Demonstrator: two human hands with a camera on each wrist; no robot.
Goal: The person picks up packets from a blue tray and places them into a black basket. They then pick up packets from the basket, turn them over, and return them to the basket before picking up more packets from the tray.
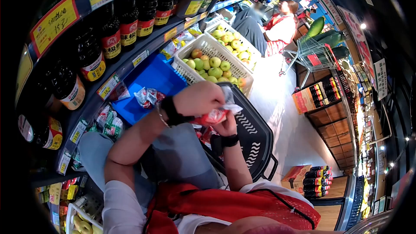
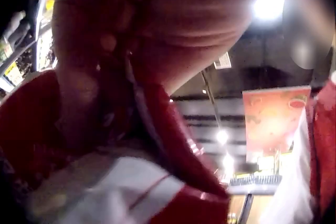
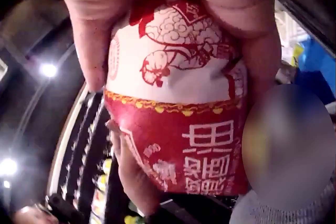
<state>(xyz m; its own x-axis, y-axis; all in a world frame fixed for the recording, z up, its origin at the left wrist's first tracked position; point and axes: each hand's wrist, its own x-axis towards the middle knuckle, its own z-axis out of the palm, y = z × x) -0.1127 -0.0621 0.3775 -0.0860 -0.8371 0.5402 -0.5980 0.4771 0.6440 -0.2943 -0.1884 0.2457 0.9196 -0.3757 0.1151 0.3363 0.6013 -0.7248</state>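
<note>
In the head view my left hand (image 1: 199,97) and right hand (image 1: 227,125) come together over a black shopping basket (image 1: 262,141), with a red and white packet (image 1: 212,117) between them. Thumb and fingers of the right hand grip the packet (image 3: 178,103) at both sides in the right wrist view, its printed front facing the camera. Fingertips (image 3: 134,174) of the other hand lie at its lower edge. My left hand (image 2: 157,29) holds the crumpled packet close up in the left wrist view. More red packets lie beneath the hands by the basket.
A blue bin (image 1: 167,76) with several packets (image 1: 149,97) stands left, beside crates of apples (image 1: 212,67). Shelves of dark bottles (image 1: 91,56) line the left side. A person (image 1: 277,32) sits ahead, near a shopping cart (image 1: 312,56). Stacked bottles (image 1: 316,181) stand right.
</note>
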